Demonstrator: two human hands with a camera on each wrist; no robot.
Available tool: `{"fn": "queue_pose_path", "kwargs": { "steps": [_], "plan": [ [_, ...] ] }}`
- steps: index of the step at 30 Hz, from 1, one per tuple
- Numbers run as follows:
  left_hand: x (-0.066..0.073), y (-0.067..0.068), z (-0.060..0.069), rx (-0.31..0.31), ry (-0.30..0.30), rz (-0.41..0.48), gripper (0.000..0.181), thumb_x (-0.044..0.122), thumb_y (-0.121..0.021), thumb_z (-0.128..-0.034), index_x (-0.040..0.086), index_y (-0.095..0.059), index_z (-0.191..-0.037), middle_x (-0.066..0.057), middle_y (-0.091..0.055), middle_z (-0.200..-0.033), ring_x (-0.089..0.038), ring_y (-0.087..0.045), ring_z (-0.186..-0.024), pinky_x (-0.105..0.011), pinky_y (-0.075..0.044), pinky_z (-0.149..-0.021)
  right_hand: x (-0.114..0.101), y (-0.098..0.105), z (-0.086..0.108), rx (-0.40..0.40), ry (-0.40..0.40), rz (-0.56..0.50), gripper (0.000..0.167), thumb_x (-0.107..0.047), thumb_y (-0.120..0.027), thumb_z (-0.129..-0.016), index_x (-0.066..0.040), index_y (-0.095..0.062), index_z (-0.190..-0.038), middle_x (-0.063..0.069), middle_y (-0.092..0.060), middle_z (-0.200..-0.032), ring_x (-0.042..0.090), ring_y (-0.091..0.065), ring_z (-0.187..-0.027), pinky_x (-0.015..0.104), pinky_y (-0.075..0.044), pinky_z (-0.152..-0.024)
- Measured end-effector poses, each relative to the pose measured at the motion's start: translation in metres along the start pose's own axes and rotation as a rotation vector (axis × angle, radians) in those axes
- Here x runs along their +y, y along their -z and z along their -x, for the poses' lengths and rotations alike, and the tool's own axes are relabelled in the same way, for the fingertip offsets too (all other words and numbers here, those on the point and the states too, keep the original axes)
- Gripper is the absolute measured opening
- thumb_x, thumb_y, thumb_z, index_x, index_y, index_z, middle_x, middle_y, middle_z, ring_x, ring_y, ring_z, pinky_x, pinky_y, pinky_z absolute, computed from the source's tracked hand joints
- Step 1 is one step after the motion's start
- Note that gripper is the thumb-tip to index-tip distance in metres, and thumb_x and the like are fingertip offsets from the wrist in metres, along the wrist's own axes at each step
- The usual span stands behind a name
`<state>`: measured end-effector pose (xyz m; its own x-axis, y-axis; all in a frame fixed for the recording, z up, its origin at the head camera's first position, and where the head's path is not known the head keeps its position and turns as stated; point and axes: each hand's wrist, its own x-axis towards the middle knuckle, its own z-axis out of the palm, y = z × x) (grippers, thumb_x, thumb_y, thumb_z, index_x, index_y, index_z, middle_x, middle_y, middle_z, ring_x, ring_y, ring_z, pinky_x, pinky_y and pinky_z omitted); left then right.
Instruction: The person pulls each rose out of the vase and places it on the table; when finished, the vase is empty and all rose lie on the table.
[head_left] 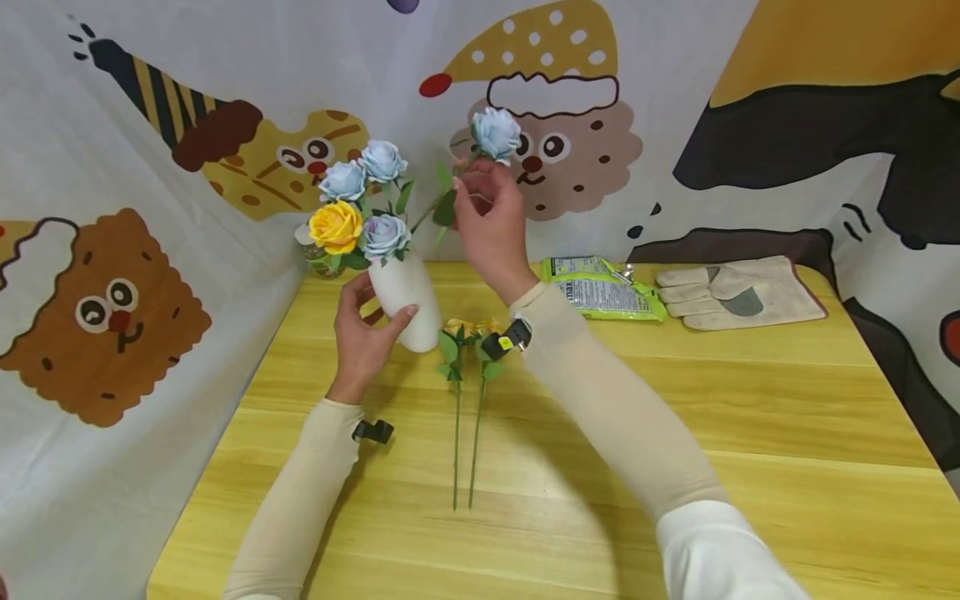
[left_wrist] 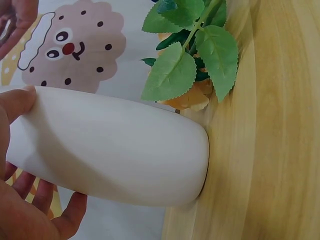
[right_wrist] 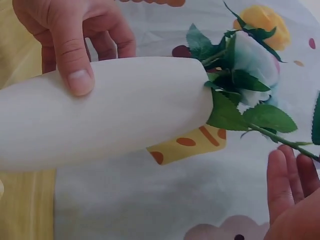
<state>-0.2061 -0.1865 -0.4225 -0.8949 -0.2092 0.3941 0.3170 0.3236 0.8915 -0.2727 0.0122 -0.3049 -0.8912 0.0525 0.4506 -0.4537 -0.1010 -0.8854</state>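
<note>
A white vase [head_left: 408, 304] stands on the table, its base on the wood. My left hand [head_left: 363, 337] grips it around the side, with the thumb across the front, as the right wrist view also shows. In the vase are a yellow rose [head_left: 336, 227] and several pale blue roses [head_left: 384, 161]. My right hand [head_left: 491, 221] pinches a separate light blue rose [head_left: 497, 133] by the stem just under its bloom. That rose leans out to the right, its leafy stem [right_wrist: 270, 134] running to the vase mouth.
Two yellow roses [head_left: 459, 327] lie on the table right of the vase, stems toward me. Behind them are a green packet [head_left: 603, 292] and a work glove [head_left: 742, 293]. A small jar [head_left: 318, 258] stands behind the vase, near a printed cloth backdrop [head_left: 420, 50].
</note>
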Motion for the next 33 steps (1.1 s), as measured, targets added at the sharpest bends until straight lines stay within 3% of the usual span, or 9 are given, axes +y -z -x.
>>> {"fn": "queue_pose_path", "kwargs": {
  "steps": [4,12,18,22,26,33],
  "plan": [
    [0.0,0.0,-0.001,-0.005,-0.001,0.006,0.074,0.008,-0.085,-0.0871,0.002,-0.047,-0.149,-0.019,-0.053,-0.148,-0.032,-0.055,-0.132,-0.062,-0.05,-0.105,-0.001,0.008,0.003,0.09,0.001,-0.117,0.022,-0.007,-0.059,-0.108,-0.005,-0.057,-0.13,0.012,-0.07,-0.11,0.03,-0.075,-0.085,0.036,-0.065,-0.077],
    [0.0,0.001,0.0,-0.007,0.001,0.004,0.075,0.006,-0.084,-0.087,0.0,-0.045,-0.15,-0.019,-0.052,-0.149,-0.033,-0.054,-0.134,-0.063,-0.05,-0.107,0.004,0.023,0.009,0.251,0.045,-0.309,0.023,-0.005,-0.058,-0.107,-0.005,-0.054,-0.13,0.01,-0.068,-0.107,0.02,-0.077,-0.079,0.037,-0.066,-0.076],
    [-0.017,0.0,-0.005,-0.003,0.006,0.002,0.075,0.006,-0.085,-0.0872,0.002,-0.046,-0.15,-0.021,-0.051,-0.149,-0.036,-0.054,-0.134,-0.064,-0.049,-0.107,0.009,0.037,0.012,0.373,0.052,-0.404,0.022,-0.003,-0.063,-0.104,-0.007,-0.056,-0.124,0.011,-0.072,-0.104,0.022,-0.077,-0.074,0.036,-0.065,-0.07],
    [-0.026,0.0,-0.007,-0.002,0.0,0.001,0.077,0.007,-0.087,-0.0859,0.005,-0.046,-0.151,-0.017,-0.053,-0.149,-0.033,-0.054,-0.134,-0.062,-0.051,-0.106,0.011,0.05,0.015,0.445,0.031,-0.539,0.021,0.005,-0.062,-0.102,-0.01,-0.058,-0.116,0.011,-0.071,-0.101,0.024,-0.076,-0.07,0.036,-0.065,-0.065],
    [-0.029,0.002,-0.008,-0.011,-0.012,0.012,0.078,0.011,-0.089,-0.0852,0.009,-0.047,-0.151,-0.012,-0.054,-0.148,-0.029,-0.055,-0.132,-0.059,-0.052,-0.104,0.014,0.062,0.022,0.477,0.042,-0.572,0.016,0.0,-0.064,-0.103,-0.009,-0.057,-0.113,0.013,-0.07,-0.096,0.025,-0.076,-0.068,0.035,-0.064,-0.061],
    [-0.029,0.003,-0.008,-0.016,-0.023,0.016,0.077,0.015,-0.089,-0.0855,0.01,-0.048,-0.15,-0.008,-0.055,-0.147,-0.025,-0.056,-0.131,-0.056,-0.053,-0.103,0.022,0.085,0.038,0.454,0.049,-0.465,0.016,0.003,-0.064,-0.102,-0.008,-0.06,-0.114,0.012,-0.072,-0.091,0.023,-0.078,-0.067,0.032,-0.063,-0.058]
  ]
}}
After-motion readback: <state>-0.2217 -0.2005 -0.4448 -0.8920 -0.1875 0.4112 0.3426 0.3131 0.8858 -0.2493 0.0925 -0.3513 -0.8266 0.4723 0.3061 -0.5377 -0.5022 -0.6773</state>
